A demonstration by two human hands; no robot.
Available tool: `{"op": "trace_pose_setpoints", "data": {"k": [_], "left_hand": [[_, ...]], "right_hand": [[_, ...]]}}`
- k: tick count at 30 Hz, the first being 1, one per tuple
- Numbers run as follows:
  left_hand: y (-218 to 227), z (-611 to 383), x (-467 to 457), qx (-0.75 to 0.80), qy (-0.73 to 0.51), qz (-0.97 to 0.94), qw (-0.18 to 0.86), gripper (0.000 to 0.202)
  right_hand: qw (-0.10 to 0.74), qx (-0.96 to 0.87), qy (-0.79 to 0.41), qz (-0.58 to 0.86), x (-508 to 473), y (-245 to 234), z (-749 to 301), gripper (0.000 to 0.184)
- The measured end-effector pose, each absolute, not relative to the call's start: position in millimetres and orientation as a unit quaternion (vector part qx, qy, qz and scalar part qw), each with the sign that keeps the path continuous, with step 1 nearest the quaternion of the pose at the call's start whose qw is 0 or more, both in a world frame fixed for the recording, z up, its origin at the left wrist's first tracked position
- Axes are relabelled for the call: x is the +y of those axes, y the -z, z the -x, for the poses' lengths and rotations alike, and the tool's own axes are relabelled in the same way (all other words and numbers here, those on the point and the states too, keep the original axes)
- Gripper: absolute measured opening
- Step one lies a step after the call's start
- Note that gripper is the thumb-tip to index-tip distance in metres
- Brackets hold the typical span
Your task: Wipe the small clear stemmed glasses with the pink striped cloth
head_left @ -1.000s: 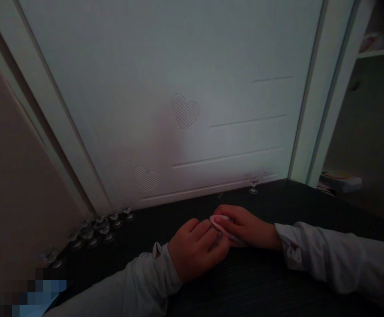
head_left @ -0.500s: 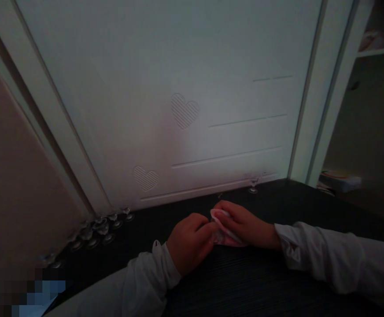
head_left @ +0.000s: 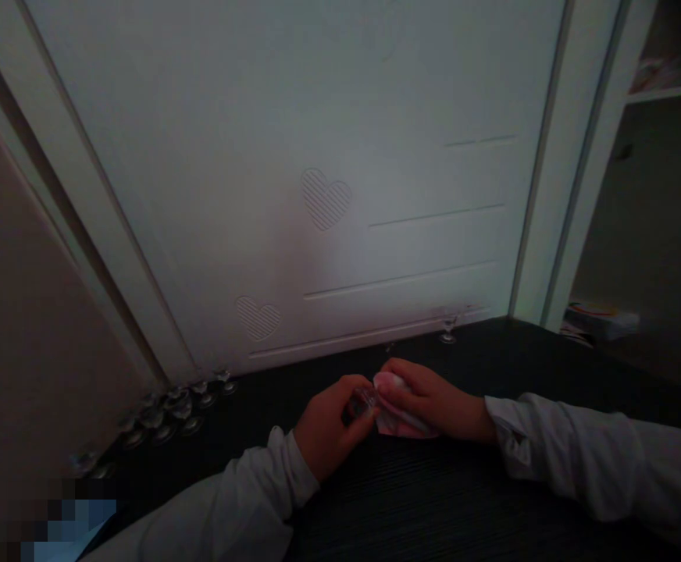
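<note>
Between the thumb and fingers of my left hand [head_left: 336, 425] is a small clear stemmed glass [head_left: 362, 400], partly hidden by the fingers. My right hand [head_left: 426, 398] is closed around a pink and white cloth [head_left: 402, 421], whose folds meet the glass at its right side. Both hands are close together just above the dark table [head_left: 411, 499]. Which part of the glass is inside the cloth I cannot tell.
Several small stemmed glasses [head_left: 177, 407] stand in a cluster at the table's left, by the wall. Another glass [head_left: 448, 328] stands at the back, near the white panel [head_left: 411, 179] with engraved hearts. Papers [head_left: 601, 320] lie on a shelf at the right.
My left hand has opened its grip a little and shifted slightly, so the glass in it now shows. The right hand stays nearly in place with the cloth.
</note>
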State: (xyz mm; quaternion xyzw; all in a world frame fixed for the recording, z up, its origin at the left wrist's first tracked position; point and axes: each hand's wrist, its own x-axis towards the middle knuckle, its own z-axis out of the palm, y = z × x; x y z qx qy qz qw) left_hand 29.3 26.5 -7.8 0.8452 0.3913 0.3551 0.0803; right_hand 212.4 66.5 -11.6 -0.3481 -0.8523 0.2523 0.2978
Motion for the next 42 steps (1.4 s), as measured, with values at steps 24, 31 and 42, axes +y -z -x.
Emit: {"op": "trace_pose_setpoints", "data": {"k": [24, 31, 42], "left_hand": [[11, -28, 32, 0.356, -0.295, -0.885, 0.047, 0.024], [10, -27, 34, 0.337, -0.306, -0.888, 0.069, 0.016], [10, -27, 40, 0.431, -0.359, -0.809, 0.175, 0.014]], "right_hand": [[0.265, -0.889, -0.167, 0.334, 70, 16, -210, 0.034], [0.263, -0.887, -0.175, 0.336, 69, 17, -211, 0.036], [0.281, -0.874, -0.221, 0.331, 71, 15, -211, 0.032]]}}
